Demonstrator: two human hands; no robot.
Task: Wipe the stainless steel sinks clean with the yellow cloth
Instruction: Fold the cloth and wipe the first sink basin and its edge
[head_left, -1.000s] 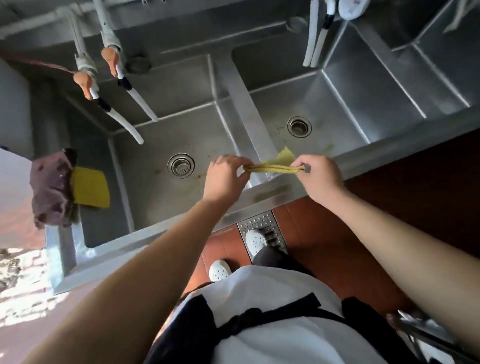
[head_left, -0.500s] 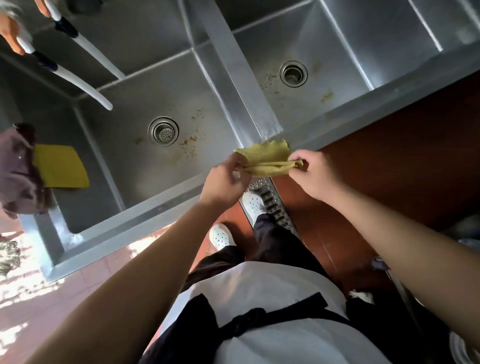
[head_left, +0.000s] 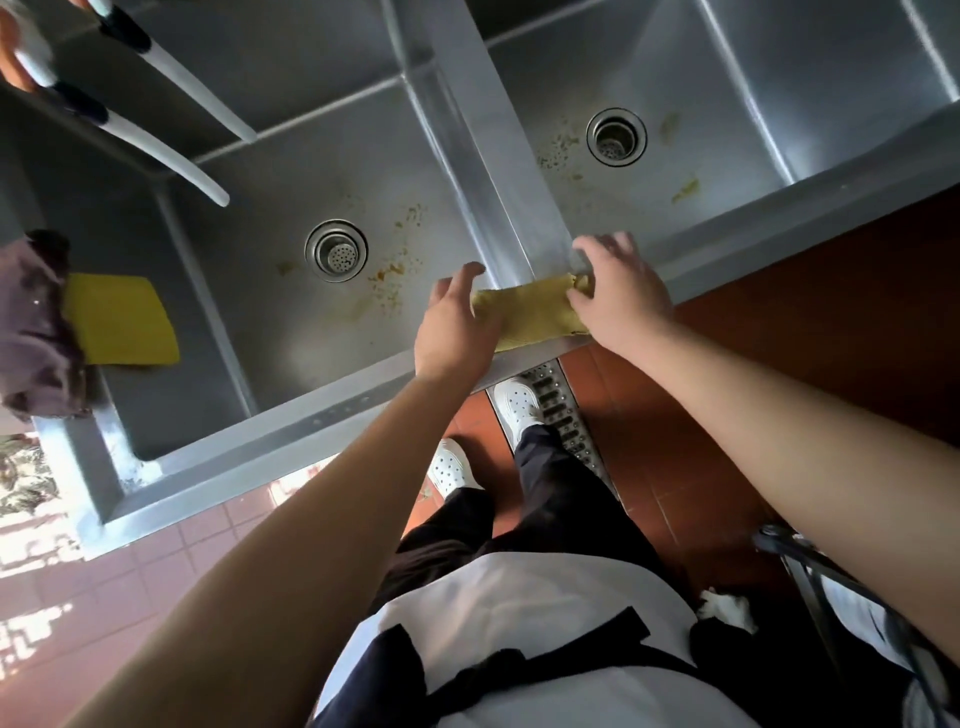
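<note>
Nearest, at the bottom of the frame, a person's white top with dark apron straps (head_left: 519, 670) is filling the view, and two white perforated clogs (head_left: 514, 402) are standing on red floor tiles beside a metal floor drain grate (head_left: 563, 410); both bare forearms are reaching up toward the middle of the frame; just past them the folded yellow cloth (head_left: 530, 312) is lying on the front rim of the stainless steel sinks (head_left: 322, 415), right where the divider between the two basins meets that rim; the left hand (head_left: 457, 327) is resting on the cloth's left end with fingers relaxed and spread, not curled round it; the right hand (head_left: 618, 291) is pressing on the cloth's right end, fingers splayed and reaching over the rim, the thumb lying against the bunched edge; further up, the left basin is showing a round drain strainer (head_left: 336, 250) with brownish specks around it; the right basin's drain (head_left: 616, 136) is sitting in the upper right, with yellowish smears nearby; at the left edge a second yellow cloth (head_left: 122, 319) is hanging over the sink's side next to a purplish rag (head_left: 34, 327); in the upper left two white hoses (head_left: 171, 156) are slanting down over the left basin
</note>
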